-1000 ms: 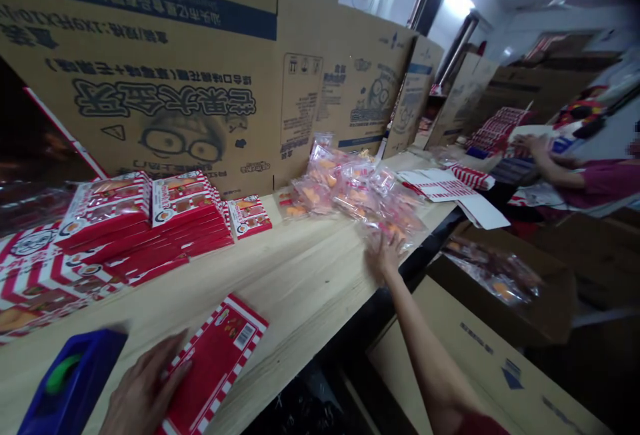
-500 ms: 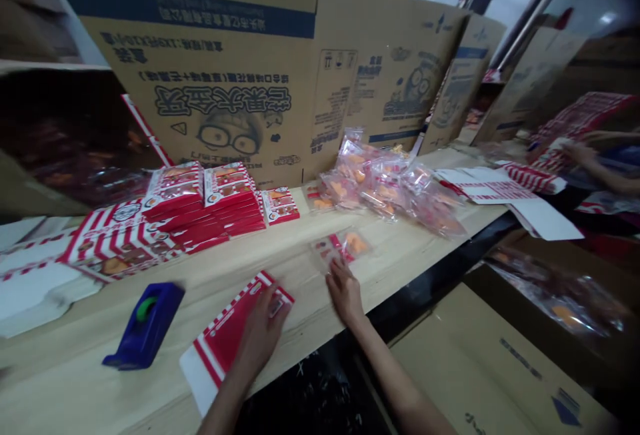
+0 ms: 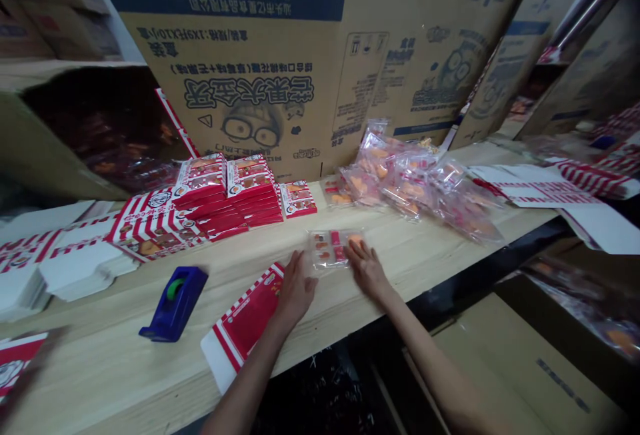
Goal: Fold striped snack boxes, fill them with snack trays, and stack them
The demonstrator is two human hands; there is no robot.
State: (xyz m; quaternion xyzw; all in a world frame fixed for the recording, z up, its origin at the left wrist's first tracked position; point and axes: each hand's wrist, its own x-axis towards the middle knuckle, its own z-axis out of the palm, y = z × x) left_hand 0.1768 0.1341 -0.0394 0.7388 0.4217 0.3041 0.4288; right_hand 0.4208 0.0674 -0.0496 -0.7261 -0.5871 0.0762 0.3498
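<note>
A clear plastic packet (image 3: 325, 242) of small brown, red and orange pieces lies flat on the table in front of me. My right hand (image 3: 369, 270) has its fingers over the packet's right end, gripping it there; the thumb is partly hidden. At the packet's left end is my left hand (image 3: 296, 292), thumb and fingers apart, fingertips close to the plastic edge. Under my left wrist lies a flat red-and-white striped carton (image 3: 250, 315), partly covered by the hand and forearm, with a white flap at its near end.
A blue tape dispenser (image 3: 175, 305) stands to the left. Behind it are stacked filled striped packs (image 3: 210, 188) and flat white cartons (image 3: 83, 262). A heap of clear packets (image 3: 410, 178) rests against the large cardboard boxes (image 3: 250, 68). An open carton (image 3: 525, 355) sits below the table edge.
My left hand has moved off the middle of the red carton towards the packet. My right hand has shifted to the packet's right end. The view has swung slightly left.
</note>
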